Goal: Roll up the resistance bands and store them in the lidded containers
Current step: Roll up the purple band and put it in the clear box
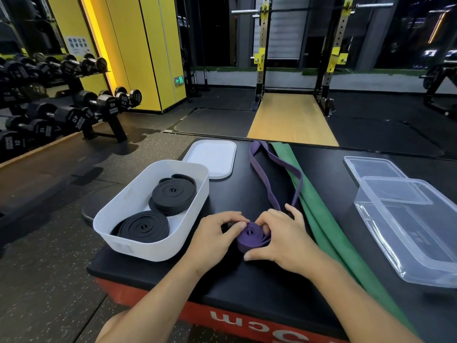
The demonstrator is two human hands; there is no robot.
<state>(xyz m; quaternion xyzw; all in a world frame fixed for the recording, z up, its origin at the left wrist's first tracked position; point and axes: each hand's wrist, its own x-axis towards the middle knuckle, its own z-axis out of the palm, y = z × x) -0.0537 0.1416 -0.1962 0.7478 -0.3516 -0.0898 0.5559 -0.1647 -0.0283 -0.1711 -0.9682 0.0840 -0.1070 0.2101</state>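
A purple resistance band (269, 169) lies on the black-topped box, its near end wound into a small coil (251, 237). My left hand (217, 241) pinches the coil from the left and my right hand (282, 241) curls round it from the right. The band's loose loop stretches away toward the far edge. A wide green band (319, 219) lies flat alongside it on the right. A white container (197, 194) on the left holds two rolled black bands (173, 196) (143, 226). Its white lid (212, 157) lies behind it.
A clear plastic container (420, 256) stands at the right with its clear lid (371, 167) behind it. The box has a red side (173, 308) and stands on a gym floor. A dumbbell rack (74, 112) is at the left and a squat rack (296, 58) is beyond.
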